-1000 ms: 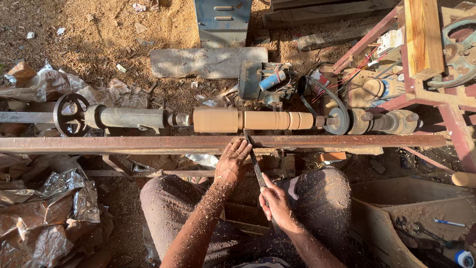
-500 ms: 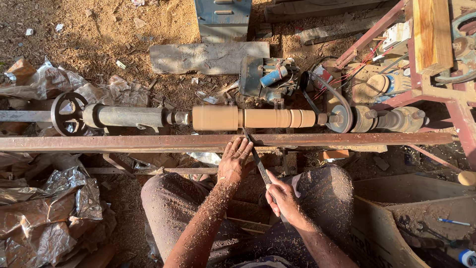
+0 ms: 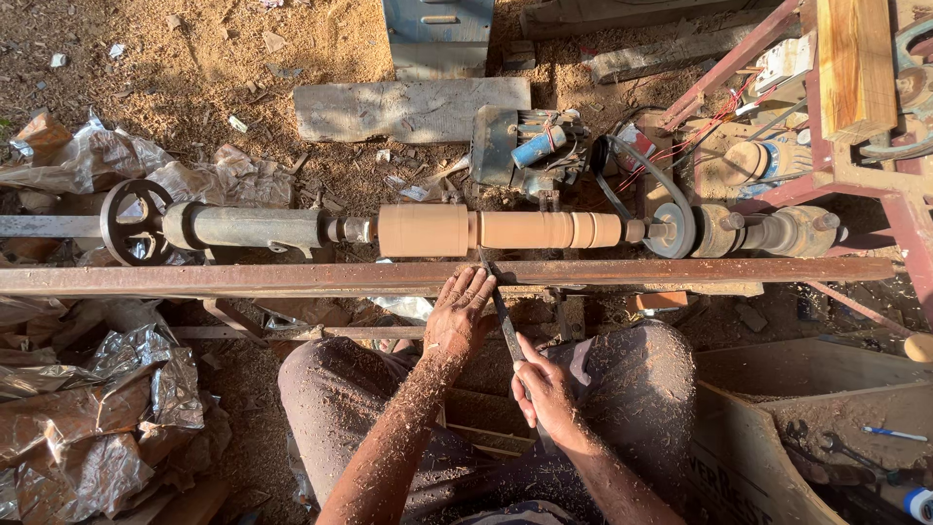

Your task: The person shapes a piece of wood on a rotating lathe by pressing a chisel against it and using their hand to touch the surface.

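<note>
Chisel [image 3: 504, 316]: stiff, slim steel, likely biting hard on wooden workpiece [image 3: 496, 230] just beyond your fingers. Right hand [image 3: 546, 394] closing round handle; left hand [image 3: 462, 311] pressing blade onto rusty rail [image 3: 243, 278], fingers flat.

Both forearms are showing bare, no sleeves reaching down to the wrists, and pale wood shavings are clinging thickly along them. The left hand [image 3: 459, 316] and right hand [image 3: 544, 394] are wearing no gloves or rings that can be made out. Below the hands, the person is wearing grey-brown trousers [image 3: 369, 408], and sawdust is speckling the cloth over both knees.
</note>
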